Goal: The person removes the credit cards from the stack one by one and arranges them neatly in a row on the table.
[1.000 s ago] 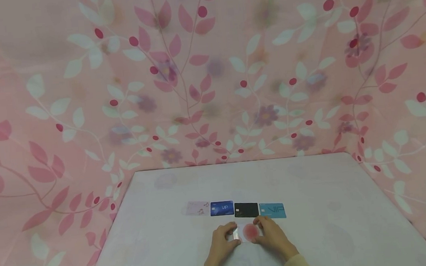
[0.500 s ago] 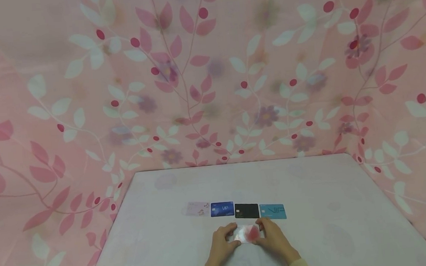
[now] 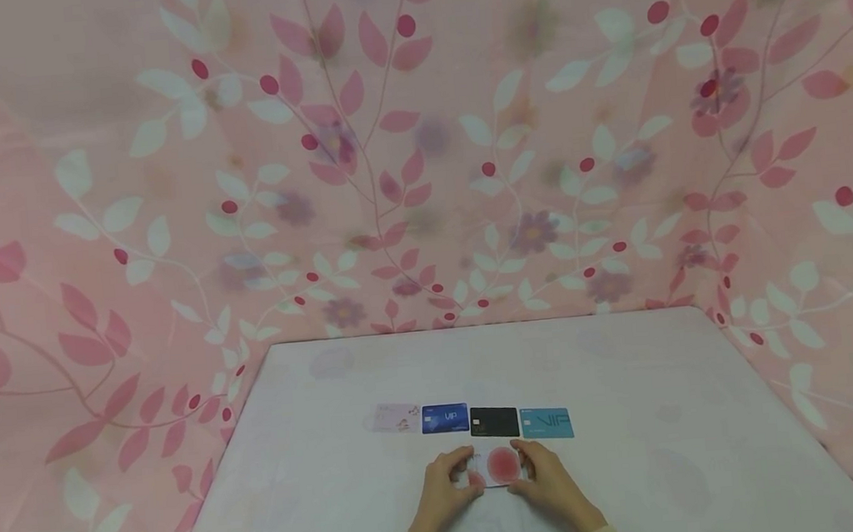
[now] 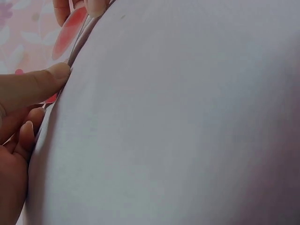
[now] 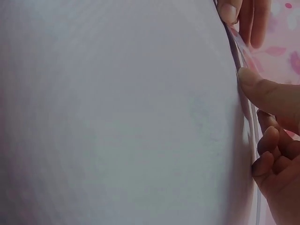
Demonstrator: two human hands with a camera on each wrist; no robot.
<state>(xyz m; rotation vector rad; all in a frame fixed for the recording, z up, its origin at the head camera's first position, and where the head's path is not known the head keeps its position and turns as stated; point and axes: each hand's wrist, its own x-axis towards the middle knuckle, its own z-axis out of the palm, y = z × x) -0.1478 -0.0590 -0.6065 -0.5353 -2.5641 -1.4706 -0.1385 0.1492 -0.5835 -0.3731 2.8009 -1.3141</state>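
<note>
A small pale card (image 3: 502, 466) with a red-pink circle lies between both hands in the head view, in front of a row of cards. My left hand (image 3: 444, 486) grips its left end between thumb and fingers. At its right end, my right hand (image 3: 552, 480) pinches it the same way. In the left wrist view, the left thumb (image 4: 40, 84) presses by the card's thin edge, and part of the red print (image 4: 70, 35) shows beyond. The right wrist view has the right thumb (image 5: 267, 91) near the same edge; most of the card's face is hidden there.
Behind the hands lie a pale flowered card (image 3: 396, 417), a blue VIP card (image 3: 444, 418), a black card (image 3: 494, 422) and a light blue VIP card (image 3: 547, 423). They rest on a white-covered table (image 3: 339, 490). A pink floral cloth (image 3: 417, 150) hangs behind.
Half a second ago, bright glare covered part of the held card; now its red circle shows clearly, so its tilt differs slightly. Both hands keep their grip in nearly the same place.
</note>
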